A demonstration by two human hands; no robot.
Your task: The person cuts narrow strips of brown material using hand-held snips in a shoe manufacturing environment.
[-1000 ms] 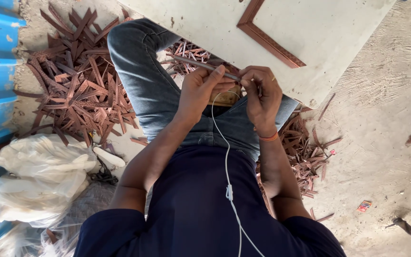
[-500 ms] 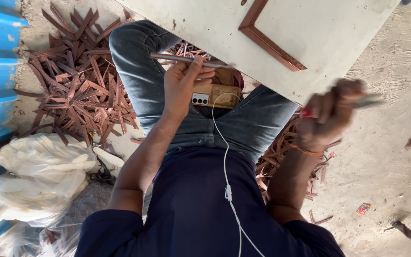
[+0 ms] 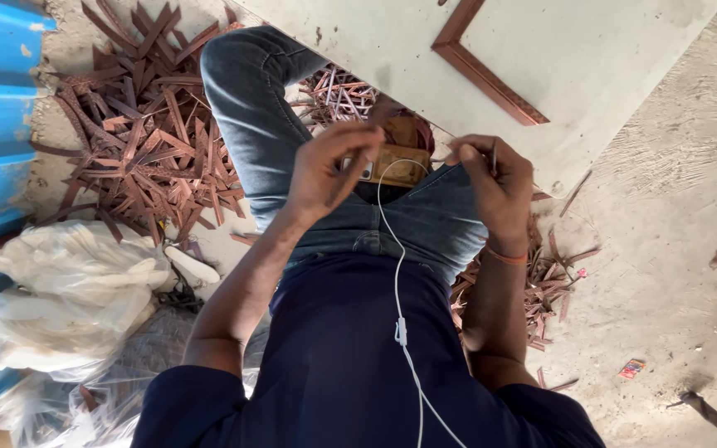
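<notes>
Seated on a dusty floor, a person in jeans works over the lap, a white earphone cable running up the dark shirt toward a small tan device, partly hidden behind the left hand, whose curled fingers may pinch something too fine to make out. The right hand grips a thin metal rod, mostly hidden, standing roughly upright. Beyond, a reddish-brown angled strip lies on a pale board, cut off at the top, with piles of brown strips at the left.
</notes>
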